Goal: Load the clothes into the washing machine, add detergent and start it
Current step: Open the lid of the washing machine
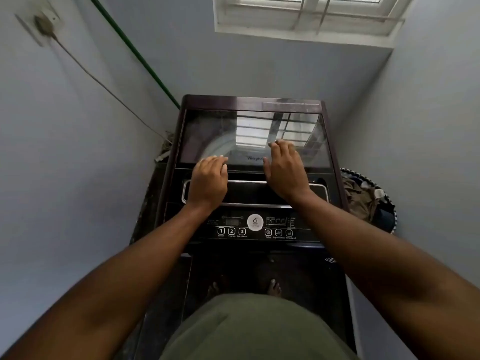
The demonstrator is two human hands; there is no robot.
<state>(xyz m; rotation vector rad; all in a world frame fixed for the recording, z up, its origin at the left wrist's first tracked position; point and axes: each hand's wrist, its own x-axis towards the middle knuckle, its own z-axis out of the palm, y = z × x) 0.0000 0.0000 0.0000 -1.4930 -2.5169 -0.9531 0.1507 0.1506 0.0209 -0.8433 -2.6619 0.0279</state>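
A dark top-loading washing machine stands in front of me. Its glass lid lies flat and mirrors the window. My left hand rests over the front edge of the lid, fingers slightly apart, holding nothing. My right hand lies flat on the glass a little further back, fingers spread. The chrome handle bar runs between the two hands. The control panel with numbered buttons sits below my wrists. A basket of clothes stands to the right of the machine. No detergent is in view.
Pale blue walls close in on both sides. A window is high on the back wall. A green hose and a power cord from a wall socket run down to the machine's back left corner. My bare feet stand on dark floor.
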